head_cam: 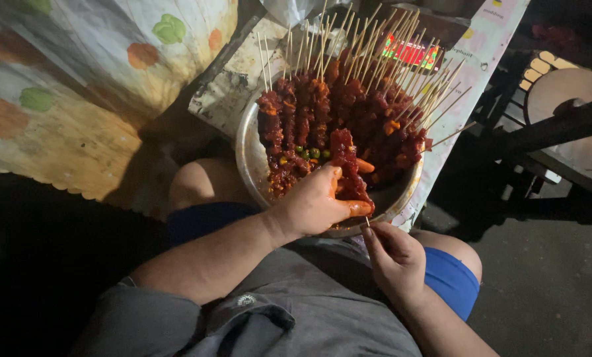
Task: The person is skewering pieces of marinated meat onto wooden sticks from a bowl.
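A metal bowl (246, 158) rests by my knees, full of red marinated meat skewers (309, 112) whose bamboo sticks fan up and away. My left hand (312, 201) reaches into the bowl's near side and grips a long strip of red meat (346, 162). My right hand (395, 254) sits just below the bowl's rim, fingers pinched on a thin bamboo stick (367, 222) whose tip points up at the meat. Small green and orange vegetable bits (312, 153) lie among the meat.
A cloth with orange and green fruit prints (78, 99) covers a surface at the left. The bowl sits on a paper-covered table edge (468, 73). A dark wooden frame and round board (560, 92) stand at the right. Grey floor (547, 284) lies below.
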